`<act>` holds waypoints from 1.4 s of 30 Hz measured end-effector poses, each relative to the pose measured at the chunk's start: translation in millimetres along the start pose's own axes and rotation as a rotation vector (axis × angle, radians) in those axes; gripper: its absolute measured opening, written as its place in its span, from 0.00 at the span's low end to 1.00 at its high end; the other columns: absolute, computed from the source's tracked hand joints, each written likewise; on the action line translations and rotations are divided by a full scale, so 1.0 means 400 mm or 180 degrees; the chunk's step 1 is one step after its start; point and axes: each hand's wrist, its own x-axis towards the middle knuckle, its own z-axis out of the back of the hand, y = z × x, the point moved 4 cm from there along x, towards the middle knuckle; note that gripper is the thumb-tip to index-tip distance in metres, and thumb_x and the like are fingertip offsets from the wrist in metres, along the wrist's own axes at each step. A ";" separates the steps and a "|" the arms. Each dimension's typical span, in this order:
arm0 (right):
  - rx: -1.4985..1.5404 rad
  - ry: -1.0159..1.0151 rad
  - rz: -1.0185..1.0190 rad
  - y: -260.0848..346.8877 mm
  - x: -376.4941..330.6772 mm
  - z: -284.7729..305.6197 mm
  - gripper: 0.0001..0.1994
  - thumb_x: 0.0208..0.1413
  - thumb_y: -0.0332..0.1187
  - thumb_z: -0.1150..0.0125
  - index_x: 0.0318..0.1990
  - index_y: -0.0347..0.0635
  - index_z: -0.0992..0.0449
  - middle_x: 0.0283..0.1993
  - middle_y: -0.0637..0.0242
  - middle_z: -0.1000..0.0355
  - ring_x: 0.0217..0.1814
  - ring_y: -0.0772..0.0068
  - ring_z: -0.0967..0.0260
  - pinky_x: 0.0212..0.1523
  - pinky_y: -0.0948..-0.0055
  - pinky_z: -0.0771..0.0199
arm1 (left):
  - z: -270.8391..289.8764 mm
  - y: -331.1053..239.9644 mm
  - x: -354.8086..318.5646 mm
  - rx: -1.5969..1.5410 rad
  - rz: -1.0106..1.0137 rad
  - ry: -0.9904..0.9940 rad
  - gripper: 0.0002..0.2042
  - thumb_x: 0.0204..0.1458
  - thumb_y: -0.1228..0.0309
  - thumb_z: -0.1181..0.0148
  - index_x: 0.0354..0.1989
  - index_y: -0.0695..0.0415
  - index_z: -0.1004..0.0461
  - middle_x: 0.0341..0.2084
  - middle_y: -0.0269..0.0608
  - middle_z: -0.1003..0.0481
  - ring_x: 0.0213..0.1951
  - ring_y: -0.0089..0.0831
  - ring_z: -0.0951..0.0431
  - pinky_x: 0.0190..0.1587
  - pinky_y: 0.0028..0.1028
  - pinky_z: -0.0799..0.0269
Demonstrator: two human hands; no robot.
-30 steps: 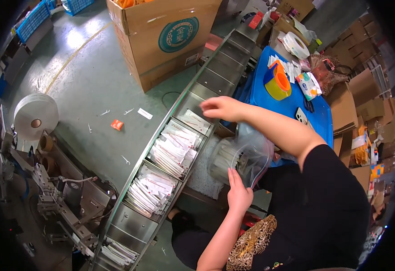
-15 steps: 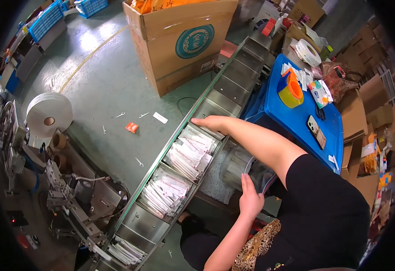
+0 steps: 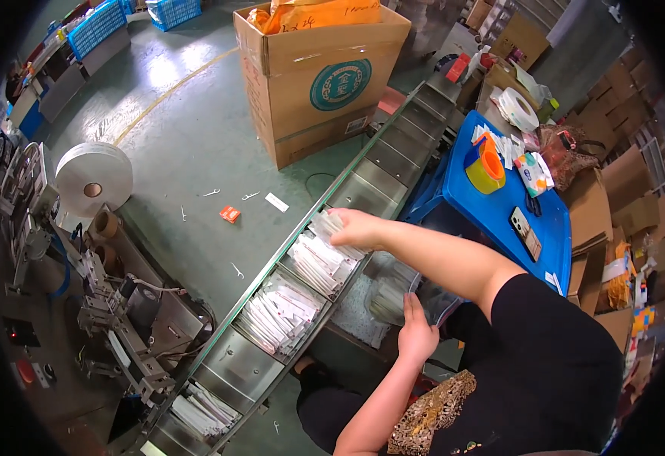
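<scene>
My right hand (image 3: 357, 229) is closed around a bunch of slim white packets (image 3: 325, 225) at the far end of a filled conveyor compartment. More packets (image 3: 319, 264) lie under and beside it in the same compartment. Closer in, another compartment holds a heap of the same packets (image 3: 279, 313). My left hand (image 3: 418, 334) has its fingers stretched along the rim of a clear plastic bag (image 3: 394, 300), apparently pinching it, though the thumb's grip is partly hidden. Packets show inside the bag, which sits beside the conveyor (image 3: 240, 370).
A tall cardboard box (image 3: 294, 114) stands beyond the conveyor. At right, a blue table (image 3: 492, 220) carries tape rolls, tissues and a phone (image 3: 526, 233). Machinery (image 3: 123, 334) and a large white roll (image 3: 112, 178) stand at left. Small white picks and an orange packet (image 3: 230, 214) lie on the floor.
My right hand has moved from the compartment's far divider down onto the packets and closed on some. My left hand stays at the bag's rim. The whole view has shifted slightly.
</scene>
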 end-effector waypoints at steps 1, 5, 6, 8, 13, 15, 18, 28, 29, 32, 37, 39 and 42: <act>-0.0904 -0.0101 -0.0040 -0.007 0.003 -0.003 0.20 0.41 0.31 0.41 0.45 0.37 0.33 0.43 0.62 0.32 0.46 0.69 0.36 0.49 0.72 0.37 | 0.003 -0.003 -0.003 -0.0008 -0.0070 -0.0055 0.39 0.37 0.75 0.47 0.61 0.66 0.59 0.60 0.62 0.55 0.51 0.55 0.36 0.45 0.39 0.31; -0.1372 -0.0075 -0.0349 -0.036 0.017 -0.017 0.41 0.39 0.40 0.38 0.60 0.39 0.52 0.56 0.50 0.42 0.58 0.60 0.44 0.57 0.72 0.45 | 0.012 -0.013 -0.013 -0.0076 -0.0085 0.0004 0.39 0.37 0.76 0.48 0.61 0.66 0.60 0.60 0.63 0.55 0.51 0.56 0.36 0.45 0.39 0.31; -0.1181 -0.0124 -0.0163 -0.034 0.020 -0.026 0.48 0.38 0.42 0.37 0.64 0.39 0.61 0.58 0.48 0.44 0.61 0.59 0.46 0.59 0.73 0.48 | 0.015 -0.009 -0.015 -0.0092 -0.0081 -0.0015 0.39 0.37 0.76 0.48 0.61 0.66 0.60 0.60 0.63 0.55 0.51 0.56 0.36 0.45 0.39 0.31; -0.1264 -0.0110 -0.0351 -0.018 0.020 -0.044 0.53 0.37 0.46 0.35 0.64 0.37 0.68 0.60 0.45 0.48 0.63 0.58 0.50 0.60 0.72 0.51 | 0.019 -0.007 -0.016 -0.0078 -0.0078 -0.0046 0.39 0.37 0.76 0.48 0.61 0.65 0.59 0.60 0.64 0.55 0.49 0.56 0.35 0.44 0.39 0.31; -0.2520 -0.0430 -0.0575 -0.053 0.032 -0.125 0.69 0.24 0.62 0.32 0.63 0.35 0.77 0.64 0.40 0.57 0.66 0.49 0.56 0.64 0.69 0.54 | 0.011 -0.003 -0.013 0.0055 0.0078 0.0214 0.37 0.39 0.73 0.47 0.60 0.63 0.56 0.59 0.63 0.54 0.46 0.54 0.32 0.43 0.40 0.31; -0.2553 -0.0523 -0.0456 -0.061 0.033 -0.131 0.69 0.23 0.62 0.31 0.63 0.35 0.76 0.63 0.40 0.56 0.65 0.49 0.54 0.63 0.69 0.52 | 0.003 0.008 -0.013 0.0194 0.0190 0.0337 0.36 0.39 0.72 0.46 0.60 0.62 0.54 0.59 0.62 0.53 0.44 0.53 0.31 0.43 0.41 0.31; -0.2438 -0.0768 -0.0441 -0.066 0.028 -0.111 0.69 0.22 0.62 0.31 0.63 0.34 0.74 0.61 0.40 0.52 0.62 0.49 0.49 0.61 0.69 0.47 | 0.000 0.004 -0.014 0.0147 0.0132 0.0302 0.34 0.41 0.69 0.46 0.59 0.60 0.51 0.58 0.61 0.51 0.42 0.52 0.29 0.42 0.41 0.31; -0.1924 -0.0695 -0.0459 -0.043 0.012 -0.108 0.61 0.24 0.46 0.26 0.62 0.29 0.62 0.58 0.43 0.45 0.60 0.55 0.44 0.58 0.71 0.44 | 0.015 -0.019 -0.017 0.0144 0.0069 0.0262 0.26 0.47 0.65 0.47 0.55 0.58 0.46 0.49 0.59 0.38 0.42 0.53 0.29 0.42 0.44 0.32; -0.1990 -0.0581 -0.0536 -0.039 0.010 -0.112 0.59 0.25 0.46 0.26 0.62 0.30 0.62 0.58 0.43 0.44 0.60 0.55 0.43 0.58 0.71 0.43 | 0.023 -0.020 -0.020 0.0038 0.0215 0.0150 0.27 0.47 0.66 0.47 0.55 0.58 0.47 0.49 0.59 0.38 0.42 0.54 0.30 0.42 0.44 0.32; -0.2195 -0.0478 -0.0609 -0.023 0.010 -0.143 0.53 0.29 0.44 0.28 0.62 0.35 0.57 0.56 0.45 0.41 0.58 0.55 0.41 0.56 0.69 0.41 | 0.001 0.016 0.001 0.0159 0.0181 0.0248 0.37 0.42 0.73 0.47 0.61 0.60 0.59 0.63 0.53 0.62 0.37 0.52 0.26 0.37 0.42 0.29; -0.2113 -0.0810 -0.0037 -0.020 -0.002 -0.086 0.44 0.32 0.39 0.32 0.59 0.39 0.49 0.51 0.48 0.36 0.54 0.57 0.38 0.53 0.68 0.38 | 0.004 0.007 0.002 -0.0111 0.0127 0.0164 0.36 0.41 0.73 0.48 0.61 0.61 0.57 0.61 0.59 0.56 0.46 0.55 0.32 0.45 0.42 0.33; -0.1935 -0.0928 0.0190 -0.019 -0.002 -0.047 0.43 0.30 0.37 0.33 0.58 0.39 0.47 0.49 0.48 0.35 0.53 0.57 0.37 0.53 0.69 0.37 | 0.011 0.008 0.003 -0.0218 -0.0019 -0.0030 0.37 0.40 0.74 0.48 0.61 0.61 0.58 0.61 0.59 0.57 0.49 0.54 0.34 0.47 0.41 0.34; -0.1148 -0.0952 0.0282 0.014 -0.026 0.000 0.41 0.30 0.30 0.32 0.57 0.38 0.46 0.47 0.54 0.33 0.50 0.64 0.35 0.52 0.71 0.36 | 0.026 0.006 -0.002 0.0039 -0.0020 -0.0068 0.39 0.39 0.74 0.48 0.62 0.64 0.60 0.62 0.58 0.57 0.52 0.52 0.36 0.47 0.39 0.32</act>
